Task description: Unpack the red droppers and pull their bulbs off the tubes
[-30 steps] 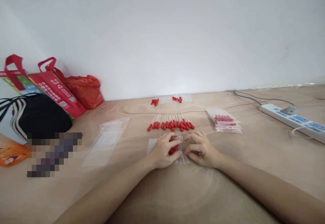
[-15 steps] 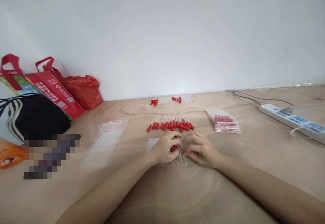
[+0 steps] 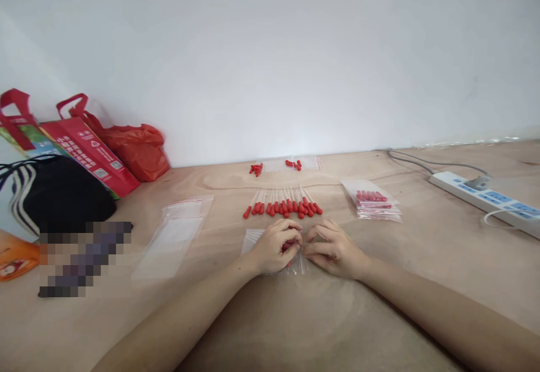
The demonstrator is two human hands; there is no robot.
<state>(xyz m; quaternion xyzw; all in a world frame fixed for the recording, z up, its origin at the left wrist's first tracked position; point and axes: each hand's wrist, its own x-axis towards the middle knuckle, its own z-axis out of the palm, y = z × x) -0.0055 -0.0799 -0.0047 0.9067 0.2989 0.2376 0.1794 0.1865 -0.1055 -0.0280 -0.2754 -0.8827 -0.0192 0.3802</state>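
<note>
Pinching a small clear bag (image 3: pixel 252 241) at the lower middle of the head view, the left hand (image 3: pixel 273 246) and the right hand (image 3: pixel 334 250) meet almost fingertip to fingertip on the pale wooden surface (image 3: pixel 422 259). The left fingers (image 3: pixel 291 236) are curled and pressed together over the bag's right part, where red pieces show through the plastic. The right fingers (image 3: pixel 317 238) are bent and closed on the bag's right edge. The bag lies flat, and its left end sticks out beside the left hand.

Just above the hands, a row of red-tipped sticks (image 3: pixel 282 207) lies side by side. To the right of the row sits a stack of filled bags (image 3: pixel 373 202), and to the left lie empty clear bags (image 3: pixel 177 231). A white power strip (image 3: pixel 485 196) runs along the right edge. At the upper left, a red shopping bag (image 3: pixel 90 155) carries white print too small to read, and a red plastic bag (image 3: pixel 137 149) leans beside it.
</note>
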